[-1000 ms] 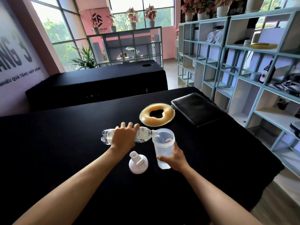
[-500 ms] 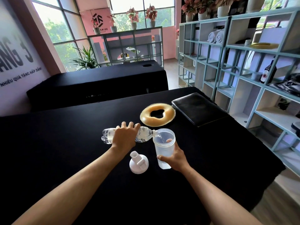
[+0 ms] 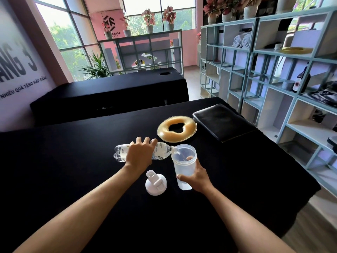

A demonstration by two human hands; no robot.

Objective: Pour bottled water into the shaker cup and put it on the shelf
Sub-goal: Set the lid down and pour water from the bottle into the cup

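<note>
In the head view, both bare forearms reached forward over the black-draped table (image 3: pixel 73 161). The left hand (image 3: pixel 139 155) lay palm-down over the middle of the water bottle (image 3: pixel 161 152), its fingers curled over the far side in a firm wrap. The bottle was tipped nearly level, base to the left, its open neck resting at the rim of the shaker cup (image 3: pixel 184 165). The right hand (image 3: pixel 196 177) clasped the lower half of the cup from the right, thumb across the near face, a fingertip showing through the translucent wall. The cup stood upright, a little water visible at its bottom. The cup's white lid (image 3: pixel 156 183) lay on the table just left of the cup, near the left wrist. The pale-blue shelf (image 3: pixel 273 79) stood at the right, well apart from the cup.
</note>
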